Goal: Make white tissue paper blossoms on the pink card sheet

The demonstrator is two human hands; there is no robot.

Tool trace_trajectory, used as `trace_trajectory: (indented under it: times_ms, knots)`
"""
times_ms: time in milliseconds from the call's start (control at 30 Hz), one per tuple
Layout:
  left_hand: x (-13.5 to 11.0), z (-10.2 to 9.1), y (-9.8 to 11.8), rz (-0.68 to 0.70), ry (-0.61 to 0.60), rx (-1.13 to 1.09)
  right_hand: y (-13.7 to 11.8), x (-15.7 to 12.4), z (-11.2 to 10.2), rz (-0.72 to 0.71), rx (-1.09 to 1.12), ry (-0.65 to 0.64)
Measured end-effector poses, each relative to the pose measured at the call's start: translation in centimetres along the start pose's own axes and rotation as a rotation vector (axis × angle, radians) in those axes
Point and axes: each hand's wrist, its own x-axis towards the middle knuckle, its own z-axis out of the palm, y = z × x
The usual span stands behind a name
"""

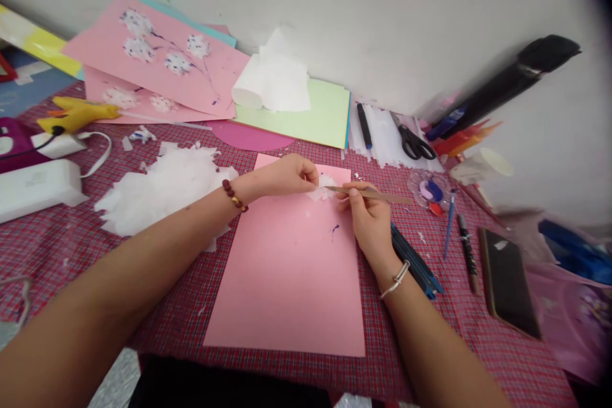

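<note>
A pink sheet of paper (287, 293) lies in front of me, with a small white tissue paper cluster (327, 183) near its top edge and a short dark purple mark below that. My left hand (291, 173) is at the cluster's left side, thumb and forefinger pinched; whatever they hold is too small to make out. From the right, my right hand (368, 217) grips a slim brown pointed tool (387, 196) that looks like tweezers, its tip at the white cluster. A pile of torn white tissue (167, 188) spreads left of the sheet.
Pink sheets with white blossoms (165, 57), a tissue roll (248, 83) and green paper (306, 118) lie behind. At left are a yellow glue gun (79, 115) and a white power strip (41, 188). Scissors (415, 143), a blue cutter (415, 261) and a phone (509, 280) lie right.
</note>
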Motion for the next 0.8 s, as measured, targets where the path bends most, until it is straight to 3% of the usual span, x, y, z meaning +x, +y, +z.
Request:
trace_trajectory:
  times_ms: [167, 400, 800]
  knots:
    - [0.9, 1.9, -0.8, 0.070, 0.067, 0.035, 0.0, -0.1, -0.1, -0.005, -0.014, 0.004]
    - [1.6, 2.9, -1.5, 0.021, 0.195, 0.024, -0.7, -0.8, -0.1, -0.024, 0.081, 0.089]
    - [1.9, 2.9, -1.3, -0.004, 0.287, -0.183, -0.1, -0.9, 0.0, -0.165, -0.303, -0.055]
